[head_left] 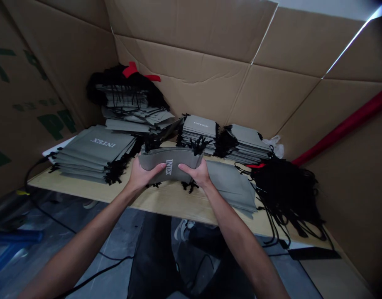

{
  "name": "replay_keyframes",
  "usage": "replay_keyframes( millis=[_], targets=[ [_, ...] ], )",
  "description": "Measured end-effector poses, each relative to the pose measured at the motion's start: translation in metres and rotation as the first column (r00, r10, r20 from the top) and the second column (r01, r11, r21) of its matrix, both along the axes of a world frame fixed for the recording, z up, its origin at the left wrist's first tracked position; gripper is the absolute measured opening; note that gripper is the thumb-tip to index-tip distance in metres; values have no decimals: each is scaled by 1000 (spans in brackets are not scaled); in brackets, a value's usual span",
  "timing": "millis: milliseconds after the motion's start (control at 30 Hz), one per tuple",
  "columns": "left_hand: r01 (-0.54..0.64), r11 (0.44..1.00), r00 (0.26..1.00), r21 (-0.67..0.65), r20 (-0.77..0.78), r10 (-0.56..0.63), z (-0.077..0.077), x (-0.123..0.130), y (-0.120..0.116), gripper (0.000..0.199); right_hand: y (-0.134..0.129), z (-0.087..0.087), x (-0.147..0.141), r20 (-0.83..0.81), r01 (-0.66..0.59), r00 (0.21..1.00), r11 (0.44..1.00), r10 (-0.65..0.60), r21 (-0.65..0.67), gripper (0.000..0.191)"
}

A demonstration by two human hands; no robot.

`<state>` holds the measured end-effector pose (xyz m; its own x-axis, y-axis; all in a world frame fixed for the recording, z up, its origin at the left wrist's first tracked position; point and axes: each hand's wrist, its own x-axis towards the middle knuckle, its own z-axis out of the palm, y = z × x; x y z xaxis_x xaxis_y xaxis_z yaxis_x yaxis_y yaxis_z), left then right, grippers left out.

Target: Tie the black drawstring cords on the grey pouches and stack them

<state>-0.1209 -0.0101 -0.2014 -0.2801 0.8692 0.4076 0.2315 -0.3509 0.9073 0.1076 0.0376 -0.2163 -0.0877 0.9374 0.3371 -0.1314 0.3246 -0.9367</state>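
Together, the left hand and right hand are grasping a grey stack mid-frame, its longer visible side running left-to-right, its lettering running top-to-bottom.

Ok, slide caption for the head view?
Left hand and right hand grip a gray INTEX bundle at a pale table.

Behind the grey bundle, most fingers of the left hand and right hand are hidden. The 2 forearms are cut off by the lower edge, and the large green lettering by the left. The smaller green marks cannot be read.
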Motion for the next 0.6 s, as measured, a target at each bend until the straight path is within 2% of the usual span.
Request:
replay_keyframes(
  millis=[267,433,600],
  targets=[
    [-31,999,999,-22,-12,31,6,2,-3,78,1,0,2,-35,-22,999,1000,22,-19,77],
    [-101,994,995,-45,-29,100,10,4,-4,71,2,-3,5,-97,-31,995,999,28,-27,79],
    [-125,990,992,-67,-31,123,7,0,-2,70,12,2,8,-161,-34,987,998,26,-47,98]
  ],
)
